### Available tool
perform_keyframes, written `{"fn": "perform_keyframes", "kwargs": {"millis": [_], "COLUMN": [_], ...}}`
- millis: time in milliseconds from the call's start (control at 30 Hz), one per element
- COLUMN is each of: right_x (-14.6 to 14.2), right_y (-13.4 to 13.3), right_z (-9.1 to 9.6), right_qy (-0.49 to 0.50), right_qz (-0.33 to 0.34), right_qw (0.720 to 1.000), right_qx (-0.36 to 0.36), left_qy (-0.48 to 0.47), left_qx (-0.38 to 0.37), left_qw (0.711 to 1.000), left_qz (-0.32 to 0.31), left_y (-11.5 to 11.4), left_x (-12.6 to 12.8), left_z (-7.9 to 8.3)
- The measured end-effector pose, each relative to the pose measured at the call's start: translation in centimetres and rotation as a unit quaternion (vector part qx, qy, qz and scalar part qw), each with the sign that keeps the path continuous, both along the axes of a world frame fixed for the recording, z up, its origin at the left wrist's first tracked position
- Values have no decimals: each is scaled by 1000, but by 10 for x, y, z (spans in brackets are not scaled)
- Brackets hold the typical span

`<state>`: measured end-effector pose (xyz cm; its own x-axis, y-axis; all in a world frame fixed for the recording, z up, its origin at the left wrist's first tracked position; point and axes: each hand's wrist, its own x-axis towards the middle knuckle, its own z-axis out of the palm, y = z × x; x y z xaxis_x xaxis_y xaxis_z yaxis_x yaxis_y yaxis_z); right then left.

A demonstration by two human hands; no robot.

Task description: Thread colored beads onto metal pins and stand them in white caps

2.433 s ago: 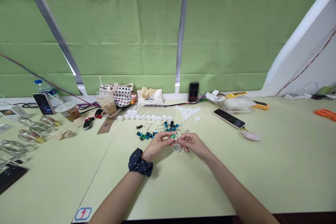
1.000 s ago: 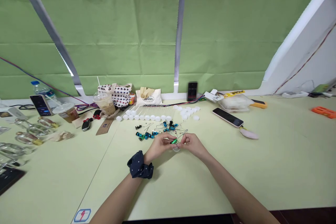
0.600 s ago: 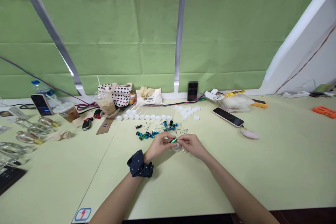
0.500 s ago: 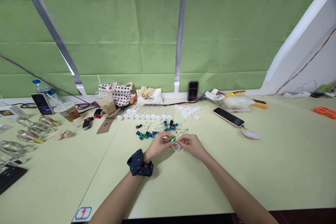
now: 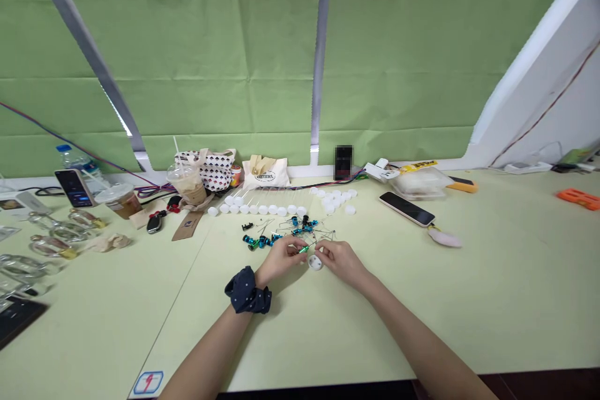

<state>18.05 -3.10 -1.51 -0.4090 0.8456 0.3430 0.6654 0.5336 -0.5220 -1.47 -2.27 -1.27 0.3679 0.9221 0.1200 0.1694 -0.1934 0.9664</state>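
My left hand [image 5: 282, 258] is closed in a pinch around a small shiny green cylindrical piece [image 5: 304, 249]. A thin wire-like part runs from that piece toward my right hand [image 5: 344, 262]. The thumb and fingers of my right hand are pinched together; what is between them is too small to make out. Between and just below both hands lies a round white cap [image 5: 315, 262] with a patterned inside, on the table. Beyond my left hand is a loose pile of small blue, green and black cylindrical pieces [image 5: 265, 241] with thin metal wires.
A row of white caps with clear tubes [image 5: 262, 210] and a cluster of white caps [image 5: 333, 201] lie behind the pile. To the right is a phone [image 5: 407, 209]. Drink cups [image 5: 120, 200], a car key [image 5: 154, 222] and glass bottles [image 5: 54, 245] stand or lie at left.
My hands have drawn slightly apart, and the green piece has shifted a little left with my left hand. More of the white cap shows between them.
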Motion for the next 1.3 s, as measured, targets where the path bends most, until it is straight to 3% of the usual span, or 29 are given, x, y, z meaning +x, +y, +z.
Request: {"fn": "perform_keyframes", "kwargs": {"millis": [233,300,433,600,700,800,900,1067,1300], "right_x": [4,6,11,15,18,21,22,21,18], "right_y": [15,19,26,28,25,21,19,17,21], "right_z": [-11,-11,-12,-12,-10,-8,-7,-9,-13], "right_qy": [-45,-47,-46,-30,30,111,171,190,215], "right_qz": [-2,-37,-92,-129,-126,-108,-91,-71,-64], "right_qw": [999,998,994,990,990,981,966,965,961], "right_qx": [25,17,-20,-43,-56,-121,-171,-166,-162], "left_qy": [120,180,275,337,359,364,364,400,381], "left_qx": [126,182,265,268,254,261,293,299,273], "left_qw": [985,967,913,875,865,855,850,851,866], "left_qz": [-15,16,147,220,241,261,245,163,176], "left_y": [3,7,20,34,36,34,31,35,45], "left_x": [-6,-12,-31,-49,-52,-46,-31,-1,7], "left_z": [-1,0,-3,-14,-18,-17,-11,-6,-9]}}
